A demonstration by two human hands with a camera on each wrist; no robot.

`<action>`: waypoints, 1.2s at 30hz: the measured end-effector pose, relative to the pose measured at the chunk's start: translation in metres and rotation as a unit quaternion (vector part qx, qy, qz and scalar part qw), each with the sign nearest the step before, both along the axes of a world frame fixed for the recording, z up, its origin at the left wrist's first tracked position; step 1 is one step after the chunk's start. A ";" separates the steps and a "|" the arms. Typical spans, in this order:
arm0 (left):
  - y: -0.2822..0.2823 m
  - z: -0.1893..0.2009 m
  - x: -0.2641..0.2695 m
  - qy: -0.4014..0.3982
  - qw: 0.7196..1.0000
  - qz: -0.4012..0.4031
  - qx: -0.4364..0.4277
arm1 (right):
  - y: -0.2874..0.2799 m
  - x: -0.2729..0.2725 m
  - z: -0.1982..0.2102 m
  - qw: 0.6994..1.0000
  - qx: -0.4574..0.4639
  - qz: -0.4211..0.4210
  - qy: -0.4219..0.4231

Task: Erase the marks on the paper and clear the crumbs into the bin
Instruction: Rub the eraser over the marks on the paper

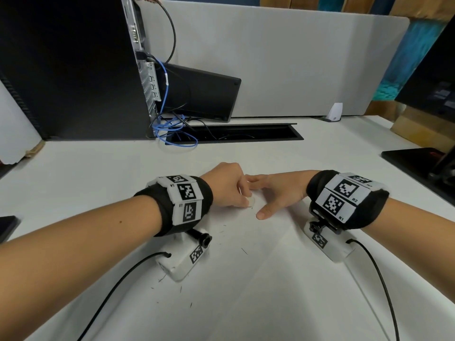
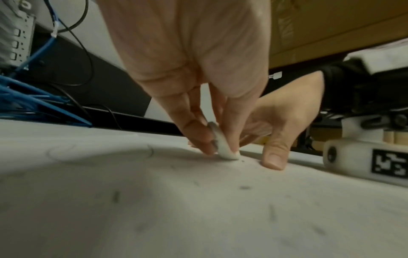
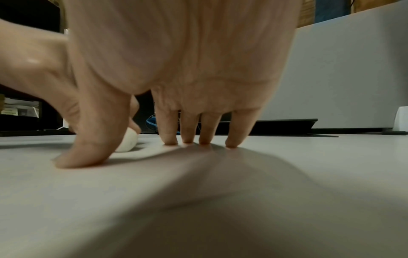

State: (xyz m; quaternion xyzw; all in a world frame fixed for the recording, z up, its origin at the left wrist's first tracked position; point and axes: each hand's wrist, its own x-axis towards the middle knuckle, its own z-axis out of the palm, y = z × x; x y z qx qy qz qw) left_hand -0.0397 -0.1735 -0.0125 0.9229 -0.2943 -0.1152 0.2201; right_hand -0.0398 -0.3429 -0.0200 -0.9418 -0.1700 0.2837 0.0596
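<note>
A white sheet of paper (image 1: 246,279) lies flat on the desk in front of me. My left hand (image 1: 230,187) pinches a small white eraser (image 1: 251,201) and holds its lower edge on the paper; the eraser (image 2: 223,146) sits between thumb and fingers. My right hand (image 1: 273,193) presses down flat just to its right, fingers (image 3: 187,132) straight and the thumb tip (image 3: 81,157) on the sheet. The eraser (image 3: 128,141) shows behind the thumb. Dark eraser crumbs (image 1: 189,305) are scattered over the near paper. Faint pencil curves (image 2: 66,151) remain left of the eraser.
A black computer tower (image 1: 73,70) stands back left with blue cables (image 1: 172,129) trailing into a cable slot (image 1: 234,134). A grey divider panel (image 1: 295,65) closes the back. A cardboard box (image 1: 413,129) and a dark monitor base (image 1: 418,163) sit at the right. No bin is in view.
</note>
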 end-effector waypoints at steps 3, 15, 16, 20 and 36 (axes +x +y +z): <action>-0.001 0.005 0.009 -0.027 0.999 0.032 0.000 | -0.001 -0.001 0.002 1.000 0.013 -0.003 0.002; 0.001 0.009 0.007 -0.022 0.999 0.016 0.031 | 0.001 -0.005 0.006 1.000 -0.003 -0.021 -0.004; 0.002 0.007 0.002 -0.004 0.999 -0.001 0.033 | 0.000 -0.005 0.006 1.000 -0.004 -0.027 -0.002; 0.007 0.003 -0.009 0.006 0.999 -0.028 0.028 | 0.003 -0.007 0.009 1.000 -0.017 -0.019 -0.001; 0.008 0.006 0.003 -0.012 1.000 0.009 0.025 | 0.002 -0.006 0.009 0.999 -0.036 -0.022 0.011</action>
